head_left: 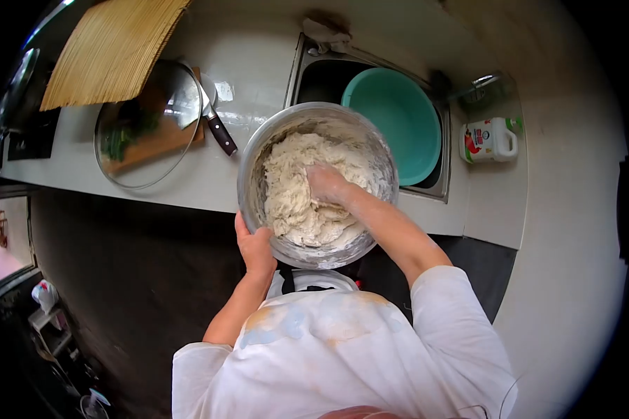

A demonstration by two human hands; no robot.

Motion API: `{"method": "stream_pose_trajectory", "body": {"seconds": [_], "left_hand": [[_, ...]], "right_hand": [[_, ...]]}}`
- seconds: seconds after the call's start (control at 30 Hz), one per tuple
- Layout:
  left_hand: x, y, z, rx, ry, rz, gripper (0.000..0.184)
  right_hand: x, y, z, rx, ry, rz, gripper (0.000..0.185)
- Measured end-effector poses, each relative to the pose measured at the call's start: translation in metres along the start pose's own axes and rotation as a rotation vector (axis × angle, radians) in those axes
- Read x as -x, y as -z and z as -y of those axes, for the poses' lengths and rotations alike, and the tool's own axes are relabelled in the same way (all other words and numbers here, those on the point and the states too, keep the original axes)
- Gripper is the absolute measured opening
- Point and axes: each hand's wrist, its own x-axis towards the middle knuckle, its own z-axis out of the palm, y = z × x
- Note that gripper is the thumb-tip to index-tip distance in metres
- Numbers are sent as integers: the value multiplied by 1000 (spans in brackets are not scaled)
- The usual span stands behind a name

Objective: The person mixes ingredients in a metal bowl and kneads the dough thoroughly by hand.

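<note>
A large metal bowl [250,150] holds a mass of pale, shaggy dough [290,185], with floury smears along its inner wall. My left hand [256,244] grips the bowl's lower left rim, thumb over the edge and fingers on the outside. Inside the bowl, my right hand [325,183] presses into the middle of the dough; its fingers are sunk in and hidden, and flour coats the back of the hand.
Behind the bowl, a turquoise basin [426,136] sits in the sink [302,66]. A white jug [489,141] stands to the right. On the left counter lie a glass lid [147,183], a cutting board [150,146] with greens, a knife [220,133] and a slatted mat [112,56].
</note>
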Motion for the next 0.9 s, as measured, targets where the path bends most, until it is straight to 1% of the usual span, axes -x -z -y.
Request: {"method": "stream_pose_trajectory", "body": {"seconds": [0.07, 0.1, 0.13, 0.17, 0.2, 0.23, 0.27, 0.3, 0.37, 0.4, 0.47, 0.53, 0.57, 0.6, 0.67, 0.73, 0.77, 0.83, 0.87, 0.9], "left_hand": [[13, -1, 4, -27, 23, -61, 68], [16, -1, 6, -19, 6, -65, 68], [15, 2, 7, -53, 8, -25, 71], [14, 5, 7, -87, 16, 12, 75], [9, 9, 6, -80, 13, 3, 75], [-5, 11, 2, -134, -55, 43, 77], [-16, 11, -1, -191, -123, 80, 78], [-24, 10, -4, -188, -124, 68, 78], [-36, 8, -13, -188, -160, 273, 82], [-36, 7, -17, -189, -162, 264, 82], [-36, 5, -25, -239, -104, 295, 84], [-39, 7, -26, -262, -96, 293, 82], [-39, 9, -25, -292, -84, 295, 81], [-39, 9, -24, -288, -86, 287, 81], [-41, 9, -24, -318, -81, 294, 80], [-40, 9, -22, -326, -110, 287, 81], [-41, 7, -20, -326, -147, 284, 83], [-41, 2, -18, -301, -140, 240, 82], [-40, 0, -18, -271, -130, 197, 80], [-38, -2, -19, -272, -133, 199, 80]], "right_hand": [[20, 7, 5, -111, -94, 206, 57], [35, -2, -5, -390, 28, 106, 64], [46, -7, -14, -665, 152, 9, 71], [55, -8, -18, -654, 160, 13, 71], [63, -10, -20, -630, 219, -140, 73], [67, -9, -24, -602, 280, -290, 76], [64, -13, -30, -596, 290, -281, 76], [58, -22, -36, -674, 150, -413, 66], [47, -24, -53, -750, 15, -538, 58], [37, -12, -69, -1276, -139, -364, 46], [13, -3, -81, -1788, -316, -147, 37], [-17, 2, -79, -775, -127, -237, 25], [-20, 20, -59, -706, -160, -130, 20], [-28, 19, -43, -701, -154, -124, 20], [-42, 14, -14, 57, 81, -389, 18], [-47, 24, 7, 102, 433, -3, 19], [-52, 22, 23, 105, 439, -9, 19], [-54, 13, 56, 579, 499, 255, 22], [-51, 16, 53, 577, 497, 254, 22], [-49, 24, 44, 373, 446, 169, 23]]}}
